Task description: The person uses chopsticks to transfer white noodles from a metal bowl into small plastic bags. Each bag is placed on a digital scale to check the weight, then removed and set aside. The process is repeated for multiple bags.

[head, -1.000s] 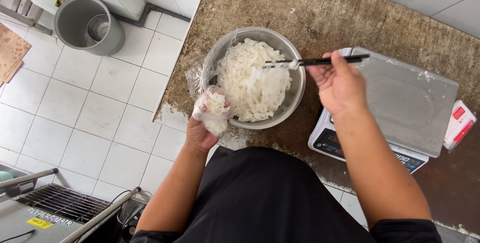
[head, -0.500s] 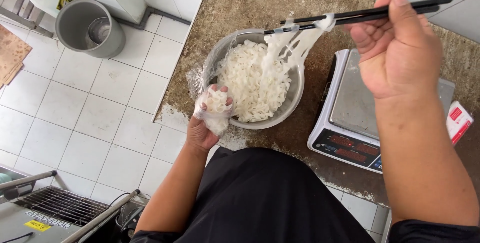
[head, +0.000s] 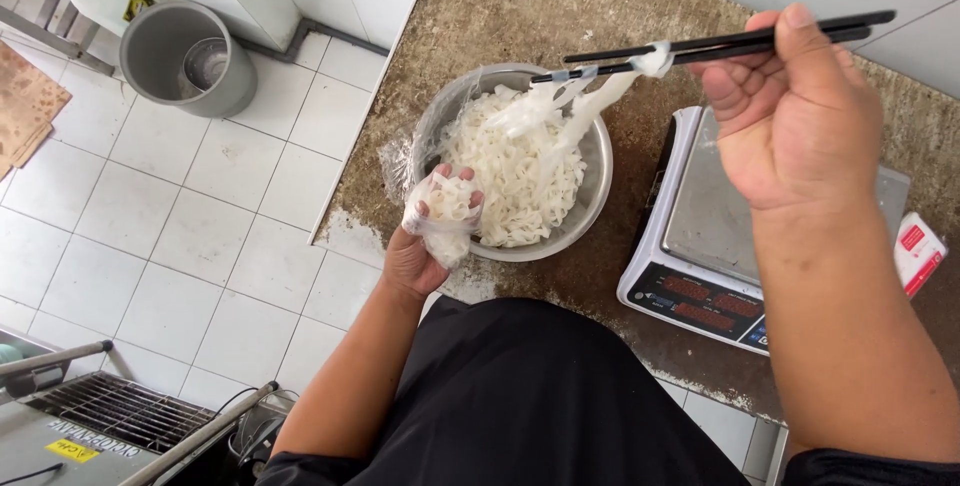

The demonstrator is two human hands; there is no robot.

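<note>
A metal bowl (head: 598, 158) full of flat white rice noodles (head: 510, 176) sits on a stained brown counter. My right hand (head: 790, 116) grips black chopsticks (head: 720, 44), raised above the bowl, with a strand of noodles (head: 580, 106) hanging from their tips. At the bowl's near left rim, my left hand (head: 420, 251) holds a small clear plastic bag (head: 443, 211) with some noodles inside.
A digital kitchen scale (head: 700, 256) with a steel platter stands right of the bowl. A red and white packet (head: 918, 251) lies at the far right. On the tiled floor to the left are a grey bucket (head: 185, 56) and a metal grill rack (head: 100, 411).
My right hand lifted the chopsticks from inside the bowl up and to the right, pulling noodles out. The left hand kept the bag at the bowl's rim.
</note>
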